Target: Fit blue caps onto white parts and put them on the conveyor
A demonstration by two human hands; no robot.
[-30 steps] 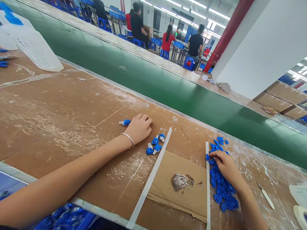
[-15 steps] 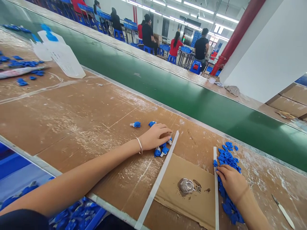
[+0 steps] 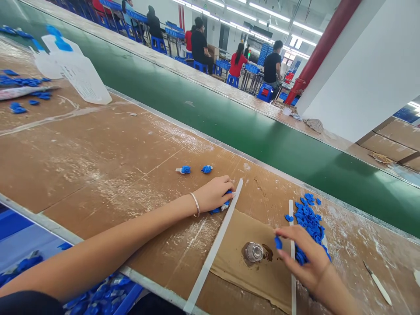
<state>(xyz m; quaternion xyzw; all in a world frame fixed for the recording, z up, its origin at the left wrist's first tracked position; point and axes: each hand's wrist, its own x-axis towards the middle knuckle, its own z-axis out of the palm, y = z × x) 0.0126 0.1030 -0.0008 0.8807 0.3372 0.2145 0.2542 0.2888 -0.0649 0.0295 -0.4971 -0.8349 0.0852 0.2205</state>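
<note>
My right hand (image 3: 306,249) pinches a small blue plastic piece (image 3: 278,242) between thumb and fingertips, above the cardboard sheet (image 3: 236,262). My left hand (image 3: 215,194) is closed over a blue-and-white plastic part (image 3: 227,202) beside the left white strip (image 3: 215,245); its palm hides most of the parts below. Two similar parts lie farther back, one with a white tip (image 3: 184,169) and a blue one (image 3: 206,169). Between my hands, a small clear cup (image 3: 254,252) stands on the cardboard near a dark wet stain. A pile of blue pieces (image 3: 310,221) lies beyond the right strip (image 3: 292,271).
A white-handled knife (image 3: 379,282) lies at the right. The green conveyor belt (image 3: 210,111) runs behind the brown table (image 3: 108,175). White plastic bottles (image 3: 87,81) lie at the far left. Below the front edge, a blue bin (image 3: 127,302) holds many parts. People sit in the background.
My right hand has moved left from the pile, carrying a blue piece over the cardboard. My left hand has shifted slightly down and closed over a part.
</note>
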